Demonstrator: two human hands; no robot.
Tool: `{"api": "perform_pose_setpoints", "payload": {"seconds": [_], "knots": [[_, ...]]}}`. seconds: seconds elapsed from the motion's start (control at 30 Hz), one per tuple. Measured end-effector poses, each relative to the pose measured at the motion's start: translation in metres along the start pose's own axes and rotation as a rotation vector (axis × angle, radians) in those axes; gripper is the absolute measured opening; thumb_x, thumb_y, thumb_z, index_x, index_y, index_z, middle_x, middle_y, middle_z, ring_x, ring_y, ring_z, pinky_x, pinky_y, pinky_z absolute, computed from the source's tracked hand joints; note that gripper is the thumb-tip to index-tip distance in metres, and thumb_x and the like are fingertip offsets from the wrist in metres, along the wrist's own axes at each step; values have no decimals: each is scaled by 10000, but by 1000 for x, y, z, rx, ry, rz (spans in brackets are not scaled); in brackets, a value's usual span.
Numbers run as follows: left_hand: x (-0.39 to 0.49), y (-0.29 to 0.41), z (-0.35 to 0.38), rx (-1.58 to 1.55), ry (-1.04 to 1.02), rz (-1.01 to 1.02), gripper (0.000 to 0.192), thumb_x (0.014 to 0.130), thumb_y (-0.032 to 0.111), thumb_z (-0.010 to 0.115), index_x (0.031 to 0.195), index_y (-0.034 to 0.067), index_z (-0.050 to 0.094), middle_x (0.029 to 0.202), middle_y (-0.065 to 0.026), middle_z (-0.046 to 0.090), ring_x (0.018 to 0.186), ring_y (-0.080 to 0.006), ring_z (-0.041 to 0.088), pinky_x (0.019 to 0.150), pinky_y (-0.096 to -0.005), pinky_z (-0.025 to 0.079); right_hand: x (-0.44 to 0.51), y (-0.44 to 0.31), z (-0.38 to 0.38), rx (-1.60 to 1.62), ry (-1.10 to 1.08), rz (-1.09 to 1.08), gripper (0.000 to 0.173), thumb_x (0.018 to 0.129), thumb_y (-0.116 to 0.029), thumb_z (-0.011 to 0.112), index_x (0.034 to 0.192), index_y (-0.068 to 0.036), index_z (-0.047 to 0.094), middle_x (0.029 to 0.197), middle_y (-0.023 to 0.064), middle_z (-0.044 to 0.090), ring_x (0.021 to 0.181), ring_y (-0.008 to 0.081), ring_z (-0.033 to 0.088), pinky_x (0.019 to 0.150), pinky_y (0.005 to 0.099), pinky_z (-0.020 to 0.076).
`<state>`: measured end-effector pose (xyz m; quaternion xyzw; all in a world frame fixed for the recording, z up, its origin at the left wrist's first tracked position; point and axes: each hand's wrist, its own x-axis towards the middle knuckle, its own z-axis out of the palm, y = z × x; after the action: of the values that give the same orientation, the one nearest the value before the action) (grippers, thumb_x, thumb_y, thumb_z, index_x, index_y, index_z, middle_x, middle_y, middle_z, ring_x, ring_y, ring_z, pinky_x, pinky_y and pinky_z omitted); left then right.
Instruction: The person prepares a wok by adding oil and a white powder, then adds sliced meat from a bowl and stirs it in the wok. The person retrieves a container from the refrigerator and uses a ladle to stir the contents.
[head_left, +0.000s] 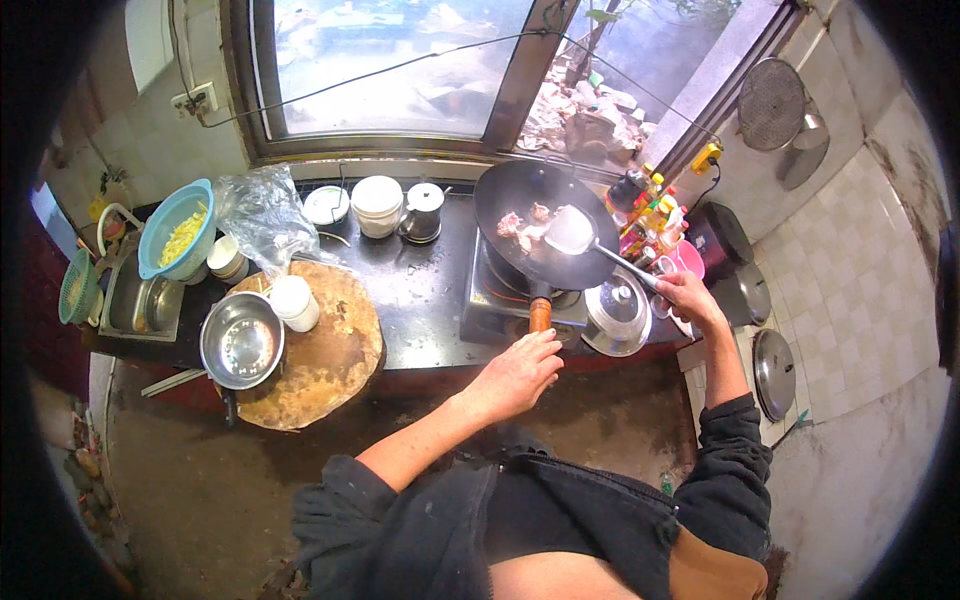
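A dark wok (499, 195) sits over the gas stove (480, 300), with several pale pinkish pieces of meat (510, 225) inside. My left hand (521, 371) is closed over the lower end of the wok's wooden handle (540, 311); its palm side is hidden. In my right hand (686, 296) is the metal shaft of a wok spatula (571, 231). The spatula's broad blade rests inside the wok, right beside the meat.
Right of the stove are a metal lid (619, 311), seasoning bottles (660, 214) and a pink bowl (688, 259). Leftward, a round chopping board (341, 352) bears a steel bowl (241, 341) and white tub (295, 304). A blue basin (199, 244) holds shredded yellow-green food near the sink (120, 307).
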<state>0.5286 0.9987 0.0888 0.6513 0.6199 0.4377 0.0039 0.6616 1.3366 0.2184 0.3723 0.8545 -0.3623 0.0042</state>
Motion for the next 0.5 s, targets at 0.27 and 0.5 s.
{"api": "perform_pose_setpoints", "payload": {"seconds": [0.27, 0.5], "knots": [[1, -3, 2, 12, -3, 24, 230, 898, 149, 679, 1075, 6, 646, 1297, -176, 597, 1351, -348, 470, 1152, -457, 371, -6, -4, -15, -128, 37, 119, 246, 935, -248, 621, 960, -26, 723, 647, 26, 620, 465, 103, 510, 429, 283, 394], [3, -3, 4, -1, 7, 12, 242, 852, 112, 705, 1070, 22, 648, 1298, -176, 587, 1331, -357, 484, 1123, -451, 406, 48, -27, -42, -32, -94, 242, 154, 919, -209, 619, 833, -83, 637, 612, 26, 588, 398, 79, 468, 334, 255, 349]]}}
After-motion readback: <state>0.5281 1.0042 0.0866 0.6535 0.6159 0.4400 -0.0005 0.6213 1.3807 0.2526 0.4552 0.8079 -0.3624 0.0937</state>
